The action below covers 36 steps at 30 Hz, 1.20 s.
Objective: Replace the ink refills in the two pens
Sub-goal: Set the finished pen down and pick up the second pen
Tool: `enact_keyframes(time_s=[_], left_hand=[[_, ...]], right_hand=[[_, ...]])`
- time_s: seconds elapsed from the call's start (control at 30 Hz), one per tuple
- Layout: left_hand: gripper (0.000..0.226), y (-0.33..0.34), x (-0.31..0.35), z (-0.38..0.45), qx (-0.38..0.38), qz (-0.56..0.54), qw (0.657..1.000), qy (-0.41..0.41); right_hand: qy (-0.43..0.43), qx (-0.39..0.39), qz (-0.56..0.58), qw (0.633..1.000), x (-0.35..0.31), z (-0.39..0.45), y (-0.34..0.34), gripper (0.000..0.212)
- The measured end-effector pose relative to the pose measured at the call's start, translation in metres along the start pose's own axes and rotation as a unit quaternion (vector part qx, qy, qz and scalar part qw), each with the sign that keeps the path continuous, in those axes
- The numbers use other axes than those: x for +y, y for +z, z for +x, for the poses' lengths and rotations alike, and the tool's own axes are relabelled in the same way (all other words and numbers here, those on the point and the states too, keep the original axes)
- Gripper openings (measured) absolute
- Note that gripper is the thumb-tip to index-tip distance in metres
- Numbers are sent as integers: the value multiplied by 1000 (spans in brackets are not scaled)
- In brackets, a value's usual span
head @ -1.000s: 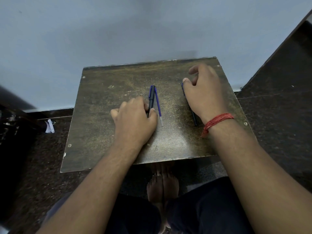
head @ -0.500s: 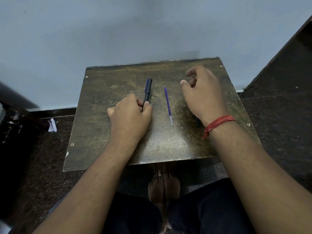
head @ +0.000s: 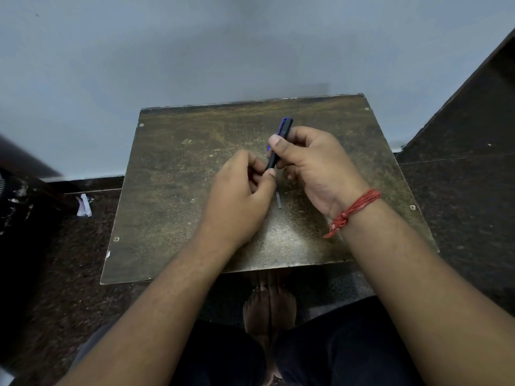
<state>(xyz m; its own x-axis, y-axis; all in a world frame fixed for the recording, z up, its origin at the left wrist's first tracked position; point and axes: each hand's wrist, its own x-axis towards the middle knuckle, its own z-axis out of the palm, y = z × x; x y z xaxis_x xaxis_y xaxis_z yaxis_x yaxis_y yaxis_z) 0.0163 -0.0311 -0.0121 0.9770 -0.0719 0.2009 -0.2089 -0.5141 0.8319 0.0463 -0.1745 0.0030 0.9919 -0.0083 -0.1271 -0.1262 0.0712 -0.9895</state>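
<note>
Head view: pen (head: 281, 143) gripped between both hands.

A plain home room is suggested by a worn low bench (head: 172, 218), dark stone floor (head: 459, 190) and painted wall (head: 167, 51).

One black pen (head: 280, 146) visible, held in two hands: left hand (head: 242, 190), right hand (head: 312, 168). One refill tip (head: 279, 200) showing on one table (head: 178, 190). One red wrist thread (head: 352, 211). One paper scrap (head: 84, 205) on floor.
</note>
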Motion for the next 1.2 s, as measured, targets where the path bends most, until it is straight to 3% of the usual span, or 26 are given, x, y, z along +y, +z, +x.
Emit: enact_keyframes(time_s=[0.17, 0.5, 0.57, 0.63, 0.7, 0.77, 0.83, 0.9, 1.1, 1.2], left_hand=[[23, -4, 0, 0, -21, -68, 996, -58], [24, -4, 9, 5, -59, -42, 996, -43], [24, -6, 5, 4, -64, -41, 996, -40], [23, -9, -2, -3, -75, -31, 996, -39], [23, -10, -8, -6, -69, -33, 995, -59], [26, -9, -11, -1, -38, -82, 991, -101], [27, -8, -12, 6, -8, -163, 976, -143], [25, -6, -14, 7, 6, -186, 970, -158], [25, -9, -19, 8, 19, -204, 965, -166], [25, -7, -17, 7, 14, -210, 964, -163]], right_hand=[[9, -11, 28, 1000, -1, -3, 8, 11], [23, 61, 144, 988, -6, -8, 7, 14], [22, 97, 216, 971, -10, -1, 2, 18], [-6, 180, 251, 951, -18, 9, -20, 23], [-44, 239, 153, 958, -18, 10, -44, 23], [-49, 217, -35, 974, -10, 3, -47, 15], [-66, 165, -235, 955, -3, 2, -39, 10], [-88, 142, -357, 919, -6, 5, -30, 12], [-76, 107, -463, 877, -4, -1, -13, 17], [-76, 102, -536, 834, 0, -1, -9, 27]])
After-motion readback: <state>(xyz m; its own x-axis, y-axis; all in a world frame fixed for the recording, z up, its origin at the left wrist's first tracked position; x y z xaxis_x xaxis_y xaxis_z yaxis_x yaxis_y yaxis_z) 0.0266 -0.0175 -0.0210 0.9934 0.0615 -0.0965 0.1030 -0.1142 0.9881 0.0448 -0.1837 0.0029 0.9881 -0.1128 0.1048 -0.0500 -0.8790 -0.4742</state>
